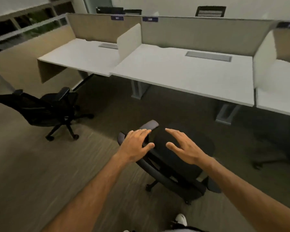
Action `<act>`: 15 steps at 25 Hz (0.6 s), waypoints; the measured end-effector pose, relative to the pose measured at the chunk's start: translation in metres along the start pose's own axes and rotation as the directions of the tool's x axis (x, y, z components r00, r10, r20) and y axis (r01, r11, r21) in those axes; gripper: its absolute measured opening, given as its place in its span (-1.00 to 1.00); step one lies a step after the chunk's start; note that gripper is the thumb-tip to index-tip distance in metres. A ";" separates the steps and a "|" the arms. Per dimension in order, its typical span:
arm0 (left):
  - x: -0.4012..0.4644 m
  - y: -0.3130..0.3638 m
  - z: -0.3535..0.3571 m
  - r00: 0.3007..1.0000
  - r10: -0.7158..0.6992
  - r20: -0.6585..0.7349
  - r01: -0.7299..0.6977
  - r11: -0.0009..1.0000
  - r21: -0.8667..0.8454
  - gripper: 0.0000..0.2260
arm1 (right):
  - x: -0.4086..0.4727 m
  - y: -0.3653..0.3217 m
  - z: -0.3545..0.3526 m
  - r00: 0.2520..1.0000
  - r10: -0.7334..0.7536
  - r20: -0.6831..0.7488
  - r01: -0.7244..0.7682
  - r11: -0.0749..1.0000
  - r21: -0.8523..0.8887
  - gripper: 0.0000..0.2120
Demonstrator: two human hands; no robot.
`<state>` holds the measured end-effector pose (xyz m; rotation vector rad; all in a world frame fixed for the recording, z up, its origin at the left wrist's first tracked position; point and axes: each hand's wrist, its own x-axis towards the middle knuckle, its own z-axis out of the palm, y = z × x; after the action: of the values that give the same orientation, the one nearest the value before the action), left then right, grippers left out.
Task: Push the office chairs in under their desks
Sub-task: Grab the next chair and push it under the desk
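Observation:
A black office chair (172,166) stands on the carpet just in front of me, clear of the middle white desk (182,76). My left hand (136,145) hovers over its left armrest with fingers spread. My right hand (184,147) is open above the seat, holding nothing. A second black chair (45,109) stands at the left, turned away from the left desk (77,56) and well out from it. A third dark chair (278,144) shows dimly at the right, partly under the right desk (278,97).
Beige divider panels (199,32) run behind the desks, with white side screens (129,41) between them. Grey desk legs (226,113) stand under the middle desk. More chairs (210,11) sit behind the dividers. My shoe (181,219) is at the bottom edge.

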<state>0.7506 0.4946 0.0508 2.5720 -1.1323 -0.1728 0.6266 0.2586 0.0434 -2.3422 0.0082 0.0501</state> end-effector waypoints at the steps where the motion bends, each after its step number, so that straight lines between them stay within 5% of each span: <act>1: 0.004 -0.004 0.004 0.998 0.040 0.053 -0.041 0.999 0.005 -0.38 | -0.009 -0.001 0.006 0.999 0.046 -0.028 -0.046 0.999 -0.010 -0.41; 6: -0.012 -0.036 0.025 0.928 0.115 0.353 -0.165 0.980 0.114 -0.34 | -0.058 -0.028 0.058 0.958 0.279 -0.075 -0.281 0.960 -0.019 -0.36; 12: -0.040 -0.064 0.041 0.920 0.228 0.318 -0.278 0.953 0.120 -0.29 | -0.102 -0.051 0.146 0.880 0.421 -0.219 -0.474 0.806 -0.354 -0.33; 15: -0.032 -0.070 0.031 0.887 0.307 0.346 -0.372 0.918 0.139 -0.24 | -0.116 -0.054 0.151 0.837 0.443 -0.322 -0.544 0.743 -0.390 -0.30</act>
<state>0.7702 0.5543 -0.0029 2.5178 -1.7886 -0.4195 0.5071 0.4033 -0.0187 -2.7513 0.8231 0.0748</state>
